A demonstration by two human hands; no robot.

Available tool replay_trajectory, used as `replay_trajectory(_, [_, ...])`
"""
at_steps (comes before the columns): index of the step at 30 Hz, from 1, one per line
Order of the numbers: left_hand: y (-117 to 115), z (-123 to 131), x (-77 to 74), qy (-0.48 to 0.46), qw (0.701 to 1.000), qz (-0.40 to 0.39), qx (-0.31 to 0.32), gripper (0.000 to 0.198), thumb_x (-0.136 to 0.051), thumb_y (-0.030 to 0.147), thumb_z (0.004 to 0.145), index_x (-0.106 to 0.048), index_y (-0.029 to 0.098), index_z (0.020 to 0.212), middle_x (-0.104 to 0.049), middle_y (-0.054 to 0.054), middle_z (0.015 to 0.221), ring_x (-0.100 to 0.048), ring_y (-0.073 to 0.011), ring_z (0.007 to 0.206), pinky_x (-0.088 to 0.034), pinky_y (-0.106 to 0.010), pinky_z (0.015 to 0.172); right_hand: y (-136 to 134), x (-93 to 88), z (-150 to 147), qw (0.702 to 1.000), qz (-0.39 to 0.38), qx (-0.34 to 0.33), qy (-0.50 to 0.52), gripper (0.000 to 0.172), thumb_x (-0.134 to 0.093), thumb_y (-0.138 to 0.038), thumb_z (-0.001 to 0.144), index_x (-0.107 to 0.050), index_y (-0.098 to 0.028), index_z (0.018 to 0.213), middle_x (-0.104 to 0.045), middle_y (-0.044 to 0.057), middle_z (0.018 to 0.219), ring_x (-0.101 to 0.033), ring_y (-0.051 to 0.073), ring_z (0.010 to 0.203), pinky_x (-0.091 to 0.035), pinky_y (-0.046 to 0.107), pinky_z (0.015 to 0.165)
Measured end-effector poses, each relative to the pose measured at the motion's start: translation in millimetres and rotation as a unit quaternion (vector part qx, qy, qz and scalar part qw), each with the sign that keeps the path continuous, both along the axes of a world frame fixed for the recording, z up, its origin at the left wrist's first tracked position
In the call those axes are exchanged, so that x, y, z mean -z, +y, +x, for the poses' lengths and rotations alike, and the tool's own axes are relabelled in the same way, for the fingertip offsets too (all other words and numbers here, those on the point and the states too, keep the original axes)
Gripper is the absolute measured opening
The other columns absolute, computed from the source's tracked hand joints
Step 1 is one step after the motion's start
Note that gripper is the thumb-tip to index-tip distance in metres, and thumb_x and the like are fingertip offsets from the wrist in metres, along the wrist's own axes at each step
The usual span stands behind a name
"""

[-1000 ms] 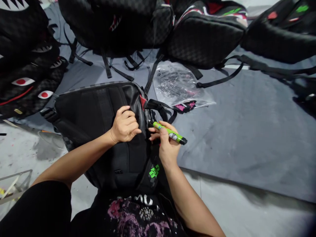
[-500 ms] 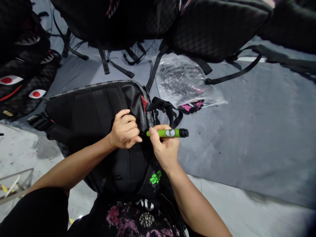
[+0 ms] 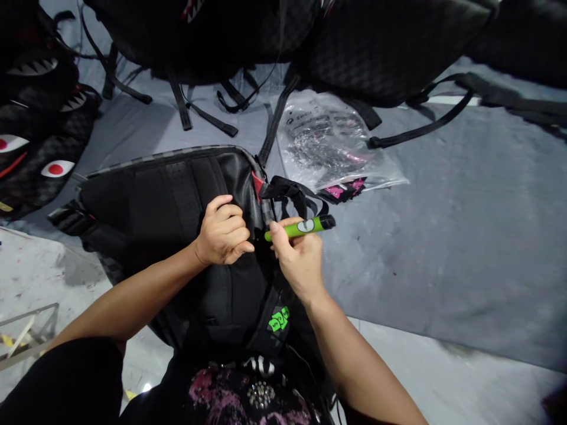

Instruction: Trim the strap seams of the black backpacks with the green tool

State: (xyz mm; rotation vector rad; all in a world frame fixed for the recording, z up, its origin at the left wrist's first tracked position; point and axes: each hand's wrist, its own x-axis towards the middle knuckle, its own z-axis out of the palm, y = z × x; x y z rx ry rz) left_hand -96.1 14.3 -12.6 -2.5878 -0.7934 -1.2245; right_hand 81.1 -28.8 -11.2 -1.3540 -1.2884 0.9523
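A black backpack [image 3: 150, 195] with grey checkered edging lies on its front, its padded side up, reaching from the table to my lap. My left hand [image 3: 225, 233] is closed over its right part, fingers curled and thumb pointing right, gripping the bag's material; the exact spot is hidden under the fingers. My right hand [image 3: 301, 260] grips a green marker [image 3: 292, 229] with a black end, close to the backpack's right edge. The marker's black end tilts up to the right. A red tab [image 3: 257, 186] and a black strap [image 3: 295, 192] show just above my right hand.
A clear plastic bag [image 3: 328, 139] with dark and pink pieces inside lies past the strap. Several dark checkered bags [image 3: 381, 53] line the far side, straps hanging onto the grey cloth [image 3: 443, 236]. Bags with red-eyed faces [image 3: 53, 168] are stacked at left.
The marker has tilted, its black end rising, as my right hand turned slightly. My left hand stays in nearly the same place on the backpack.
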Motion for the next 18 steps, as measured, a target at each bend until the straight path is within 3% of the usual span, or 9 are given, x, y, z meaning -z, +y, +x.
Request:
replay_trajectory(5, [0.2, -0.4, 1.0, 0.003, 1.0, 0.002, -0.004, 0.056, -0.026, 0.047, 0.104, -0.055, 0.022, 0.064, -0.057, 0.003, 0.059, -0.056, -0.0152, 0.074, -0.04, -0.042, 0.102, 3.2, -3.0, 0.4, 0.999, -0.014, -0.027, 0.036, 0.032, -0.061, -0.045, 0.091, -0.056, -0.02, 0.072, -0.05, -0.006, 0.052, -0.046, 0.009, 0.043, -0.036, 0.022, 0.044])
replay_trajectory(12, [3.7, -0.8, 2.9, 0.005, 1.0, 0.002, -0.007, 0.056, -0.026, 0.048, 0.104, -0.055, 0.022, 0.063, -0.058, 0.003, 0.059, -0.056, -0.0154, 0.074, -0.04, -0.042, 0.102, 9.3, -6.0, 1.4, 0.997, -0.044, -0.032, 0.056, 0.033, -0.061, -0.047, 0.09, -0.056, -0.02, 0.072, -0.051, -0.007, 0.047, -0.047, 0.01, 0.04, -0.036, 0.022, 0.042])
replay_trajectory(18, [3.1, 3.0, 8.8, 0.024, 1.0, -0.002, -0.017, 0.056, -0.028, 0.047, 0.103, -0.057, 0.022, 0.062, -0.058, 0.002, 0.059, -0.057, -0.0153, 0.076, -0.035, -0.042, 0.105, 6.0, -3.9, 7.3, 0.997, -0.033, -0.019, -0.061, 0.041, -0.059, -0.056, 0.086, -0.059, -0.02, 0.068, -0.055, -0.002, 0.046, -0.051, 0.013, 0.04, -0.038, 0.025, 0.043])
